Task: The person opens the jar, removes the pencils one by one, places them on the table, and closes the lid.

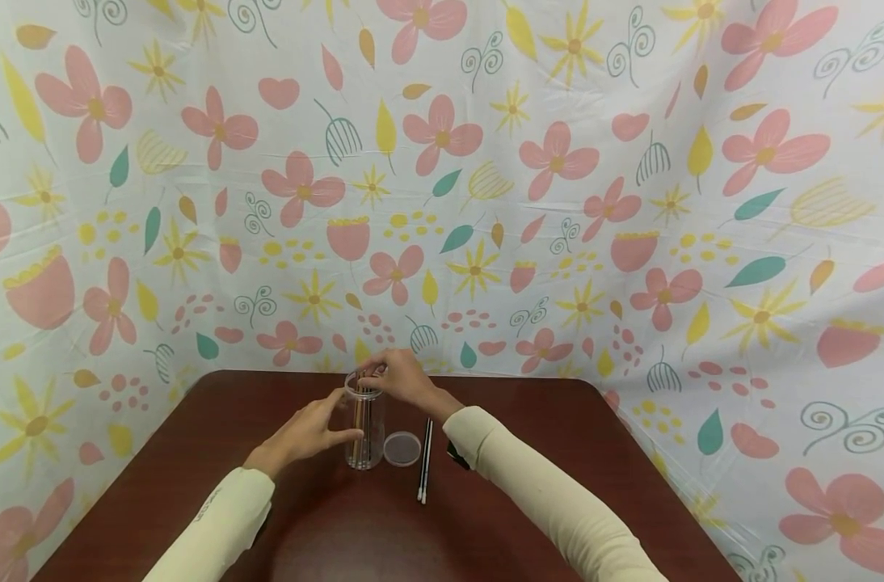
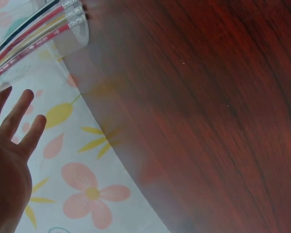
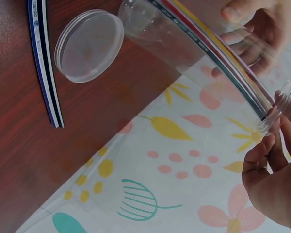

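Observation:
A clear plastic jar [image 1: 375, 440] stands upright on the table with several pencils [image 2: 39, 43] inside, their ferrule ends at the bottom. My left hand [image 1: 304, 436] is beside the jar, thumb across the near side and fingers at the far left; in the left wrist view the visible fingers are spread and fairly straight. At the jar's mouth, my right hand [image 1: 402, 378] has its fingertips inside the rim and pinches the upper ends of the pencils. How many it pinches is hidden. Right of the jar lies a round clear lid [image 3: 89, 46].
Two dark striped pencils [image 1: 425, 465] lie side by side on the table, right of the lid. The dark red wooden table [image 1: 340, 533] ends just behind the jar, where a flower-patterned cloth [image 1: 442, 202] hangs.

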`<state>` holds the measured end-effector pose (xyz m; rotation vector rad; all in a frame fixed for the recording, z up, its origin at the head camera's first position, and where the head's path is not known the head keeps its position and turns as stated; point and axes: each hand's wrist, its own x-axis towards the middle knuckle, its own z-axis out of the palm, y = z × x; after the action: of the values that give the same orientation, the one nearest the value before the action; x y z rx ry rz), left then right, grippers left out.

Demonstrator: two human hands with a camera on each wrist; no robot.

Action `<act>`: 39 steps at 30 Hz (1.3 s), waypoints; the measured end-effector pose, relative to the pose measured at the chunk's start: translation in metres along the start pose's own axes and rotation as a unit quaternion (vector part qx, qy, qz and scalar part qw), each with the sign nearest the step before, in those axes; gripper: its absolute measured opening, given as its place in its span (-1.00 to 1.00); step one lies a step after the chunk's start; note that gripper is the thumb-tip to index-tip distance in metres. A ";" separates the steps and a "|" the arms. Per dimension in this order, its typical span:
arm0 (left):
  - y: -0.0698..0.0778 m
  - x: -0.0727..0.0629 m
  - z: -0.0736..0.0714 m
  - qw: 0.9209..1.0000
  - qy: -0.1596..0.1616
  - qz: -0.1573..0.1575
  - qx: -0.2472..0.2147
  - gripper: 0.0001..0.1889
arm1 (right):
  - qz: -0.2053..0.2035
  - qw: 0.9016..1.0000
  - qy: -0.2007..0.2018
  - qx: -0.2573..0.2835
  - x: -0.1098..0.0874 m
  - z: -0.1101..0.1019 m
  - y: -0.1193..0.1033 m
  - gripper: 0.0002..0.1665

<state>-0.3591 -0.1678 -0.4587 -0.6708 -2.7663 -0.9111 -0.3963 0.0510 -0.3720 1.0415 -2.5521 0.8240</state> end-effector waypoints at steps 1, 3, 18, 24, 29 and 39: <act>0.000 0.000 0.000 1.000 0.000 0.000 0.000 -0.18 | 0.000 1.000 0.000 0.002 0.000 0.000 0.000 -0.79; 0.001 0.000 0.000 1.000 -0.001 0.002 0.000 -0.18 | 0.001 1.000 -0.001 0.003 -0.001 0.000 0.000 -0.81; 0.000 0.000 0.000 1.000 -0.002 0.002 0.003 -0.16 | -0.002 1.000 0.007 -0.008 -0.003 0.001 -0.002 -0.89; 0.000 0.000 0.000 1.000 -0.001 -0.004 0.005 -0.14 | -0.007 1.000 0.005 -0.010 -0.004 0.002 -0.005 -0.90; 0.001 0.001 0.000 1.000 -0.003 -0.003 0.011 -0.11 | -0.005 1.000 0.009 -0.008 -0.004 0.002 -0.004 -0.91; 0.001 -0.001 -0.001 1.000 -0.003 0.006 0.007 -0.12 | 0.003 0.999 0.039 0.007 -0.003 -0.008 -0.004 -0.86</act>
<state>-0.3575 -0.1678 -0.4577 -0.6882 -2.7680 -0.8892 -0.3912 0.0551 -0.3647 0.9867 -2.4878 0.8678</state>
